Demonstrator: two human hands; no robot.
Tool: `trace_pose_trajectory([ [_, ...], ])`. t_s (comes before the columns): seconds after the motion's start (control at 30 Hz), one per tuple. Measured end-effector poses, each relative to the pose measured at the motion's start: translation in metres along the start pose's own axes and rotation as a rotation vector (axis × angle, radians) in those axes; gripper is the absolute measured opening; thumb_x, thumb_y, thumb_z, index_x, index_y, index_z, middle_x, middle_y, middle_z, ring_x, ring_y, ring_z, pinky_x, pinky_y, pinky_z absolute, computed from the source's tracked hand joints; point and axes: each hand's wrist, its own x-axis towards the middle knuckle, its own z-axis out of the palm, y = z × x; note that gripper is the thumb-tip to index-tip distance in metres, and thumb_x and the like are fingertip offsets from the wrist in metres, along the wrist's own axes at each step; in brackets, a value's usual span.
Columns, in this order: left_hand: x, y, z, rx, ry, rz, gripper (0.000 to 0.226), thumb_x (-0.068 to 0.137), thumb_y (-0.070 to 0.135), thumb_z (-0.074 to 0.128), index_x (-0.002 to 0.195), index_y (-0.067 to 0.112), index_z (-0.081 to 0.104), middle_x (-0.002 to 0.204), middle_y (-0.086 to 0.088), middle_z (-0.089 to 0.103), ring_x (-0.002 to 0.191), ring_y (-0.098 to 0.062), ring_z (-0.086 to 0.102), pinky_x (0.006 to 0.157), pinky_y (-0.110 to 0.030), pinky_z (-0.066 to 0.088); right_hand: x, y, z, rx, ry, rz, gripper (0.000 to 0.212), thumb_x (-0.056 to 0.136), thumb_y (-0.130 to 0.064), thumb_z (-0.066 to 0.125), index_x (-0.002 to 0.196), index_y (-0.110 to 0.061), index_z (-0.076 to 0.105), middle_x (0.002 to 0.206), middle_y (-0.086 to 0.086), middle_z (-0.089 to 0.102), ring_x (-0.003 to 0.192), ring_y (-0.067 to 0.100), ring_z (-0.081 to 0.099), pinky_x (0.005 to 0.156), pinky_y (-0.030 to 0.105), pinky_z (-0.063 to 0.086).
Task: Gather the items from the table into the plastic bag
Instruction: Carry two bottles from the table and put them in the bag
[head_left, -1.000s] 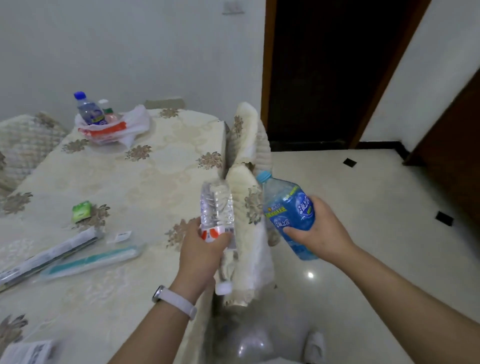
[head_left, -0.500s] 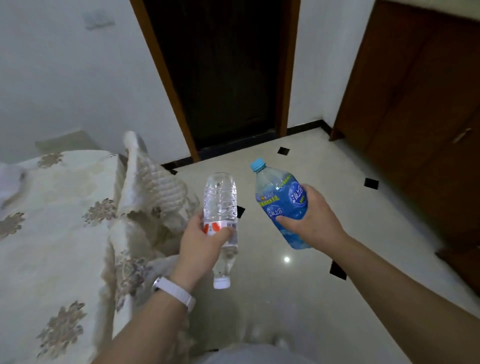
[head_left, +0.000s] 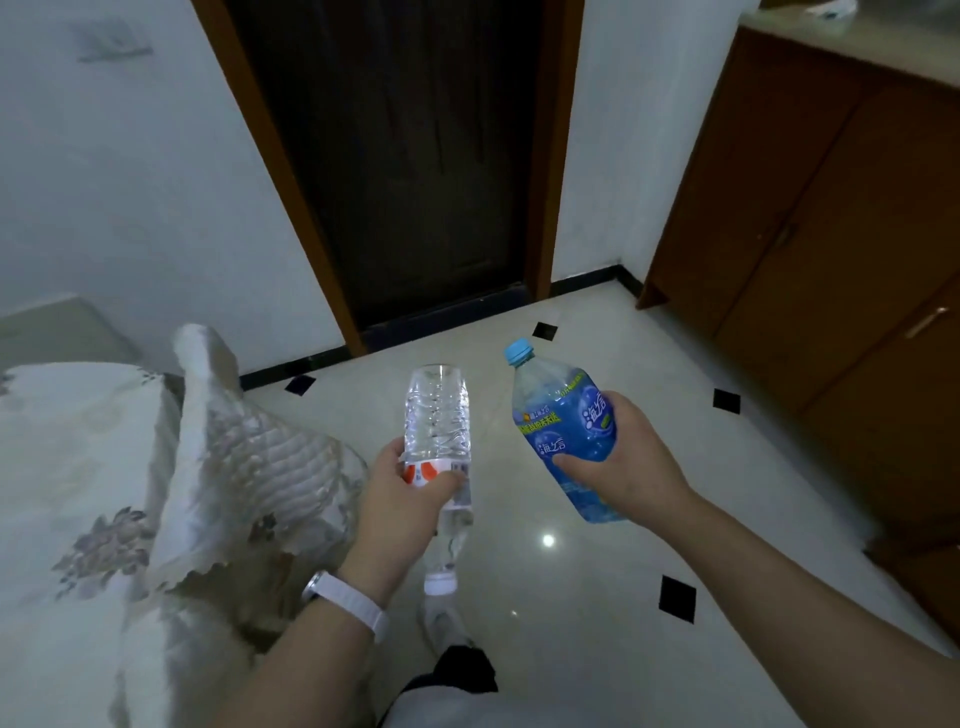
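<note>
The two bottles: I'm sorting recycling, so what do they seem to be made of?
Clear bottle: probably thin transparent plastic, glossy and ribbed; the floor shows through it. Blue bottle: likely tinted plastic wrapped in a shiny printed film label, with a light blue, plastic-looking cap.

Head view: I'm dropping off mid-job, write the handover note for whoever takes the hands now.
Left hand grips the clear bottle, cap down.
Right hand grips the blue bottle, cap up, tilted.
Both are held over the floor, right of the table.
Done: two bottles in hand.
Left: put both in the plastic bag, which is out of view, then any other items.
</note>
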Motion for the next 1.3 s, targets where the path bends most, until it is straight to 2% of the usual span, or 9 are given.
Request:
trace_pose_trajectory([
  [0.17,0.105,0.018,-0.031,-0.055,0.034,-0.014,0.048,0.082,0.014,0.074,0.124,0.022,0.052,0.098,0.005,0.071,0.081,-0.011,0.070,0.059,-0.016,0.050,0.099,-0.053,0.039,-0.046,-0.050,-0.028,0.077,0.058,-0.050,0.084,0.122,-0.036,0.044,0.113,-0.012,0.056,0.099,0.007,0.059,0.084,0.034,0.056],
  [0.3,0.176,0.045,-0.065,-0.025,0.055,0.018,0.055,0.082,0.023,0.074,0.132,0.023,0.050,0.103,0.006,0.068,0.085,-0.011,0.069,0.066,-0.023,0.054,0.165,-0.109,0.060,-0.070,-0.030,-0.083,0.078,0.062,-0.047,0.085,0.125,-0.036,0.042,0.115,-0.014,0.055,0.101,0.005,0.058,0.084,0.029,0.053],
  [0.6,0.280,0.067,-0.102,-0.020,0.106,0.011,0.055,0.083,0.022,0.074,0.132,0.022,0.050,0.104,0.006,0.070,0.080,-0.004,0.069,0.061,-0.016,0.051,0.276,-0.155,0.110,-0.040,-0.106,-0.141,0.075,0.066,-0.040,0.086,0.126,-0.035,0.041,0.116,-0.013,0.055,0.103,0.005,0.058,0.081,0.023,0.051],
  [0.73,0.331,0.072,-0.109,-0.027,0.173,-0.029,0.049,0.082,0.019,0.074,0.126,0.025,0.055,0.100,0.008,0.071,0.075,0.002,0.068,0.056,-0.009,0.047,0.338,-0.156,0.134,-0.034,-0.156,-0.160,0.075,0.057,-0.052,0.083,0.118,-0.043,0.042,0.115,-0.012,0.057,0.101,0.005,0.059,0.086,0.035,0.055],
  [0.9,0.410,0.093,-0.113,-0.024,0.275,-0.058,0.040,0.083,0.018,0.074,0.114,0.031,0.053,0.098,0.010,0.069,0.081,-0.004,0.067,0.063,-0.018,0.045,0.444,-0.169,0.167,0.003,-0.226,-0.195,0.066,0.058,-0.053,0.083,0.110,-0.043,0.043,0.109,-0.014,0.058,0.099,0.006,0.060,0.085,0.037,0.055],
  [1.0,0.464,0.118,-0.112,-0.022,0.323,-0.070,0.042,0.083,0.020,0.074,0.120,0.027,0.054,0.099,0.009,0.069,0.086,-0.009,0.067,0.068,-0.024,0.048,0.514,-0.186,0.182,0.031,-0.273,-0.238,0.076,0.052,-0.063,0.077,0.117,-0.039,0.045,0.112,-0.012,0.058,0.100,0.006,0.059,0.087,0.039,0.055],
  [1.1,0.513,0.146,-0.111,-0.011,0.377,-0.074,0.045,0.081,0.021,0.075,0.122,0.024,0.057,0.099,0.007,0.072,0.085,-0.009,0.069,0.071,-0.026,0.051,0.578,-0.205,0.188,0.054,-0.317,-0.266,0.082,0.051,-0.065,0.076,0.122,-0.038,0.045,0.115,-0.012,0.057,0.103,0.007,0.059,0.088,0.040,0.055],
  [1.23,0.564,0.172,-0.112,-0.068,0.444,-0.045,0.045,0.079,0.020,0.077,0.120,0.026,0.059,0.100,0.005,0.074,0.088,-0.014,0.072,0.083,-0.040,0.057,0.649,-0.229,0.194,0.067,-0.373,-0.317,0.087,0.051,-0.064,0.075,0.127,-0.036,0.043,0.119,-0.011,0.055,0.106,0.007,0.058,0.091,0.038,0.053],
  [1.3,0.578,0.179,-0.115,-0.073,0.482,-0.055,0.047,0.079,0.019,0.077,0.122,0.023,0.057,0.100,0.005,0.074,0.086,-0.012,0.072,0.081,-0.036,0.058,0.674,-0.237,0.200,0.079,-0.413,-0.327,0.085,0.051,-0.062,0.076,0.126,-0.037,0.044,0.119,-0.012,0.056,0.106,0.007,0.058,0.091,0.039,0.054],
])
